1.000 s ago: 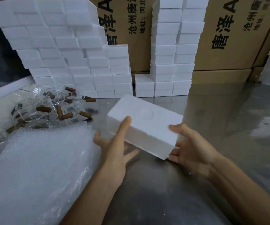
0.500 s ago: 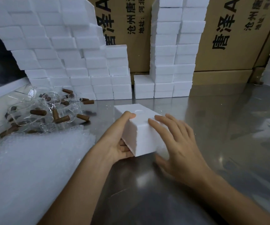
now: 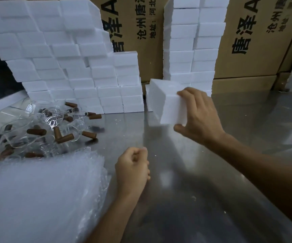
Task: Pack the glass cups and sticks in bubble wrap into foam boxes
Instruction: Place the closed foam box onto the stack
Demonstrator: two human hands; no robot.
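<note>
Head view: above the steel counter, the right hand grips a white foam box by its near end, lifted toward the stacks. Half a second ago both hands held it lower. The left hand, now off it, is curled into an empty fist beside the bubble wrap.

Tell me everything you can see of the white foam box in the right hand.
The white foam box is a plain rectangular block, seemingly polystyrene, closed, with no seam discernible. It is raised and tilted above the steel table, before the stacked foam boxes. Only the right hand grips it, at its near end, fingers above, thumb beneath.
</note>
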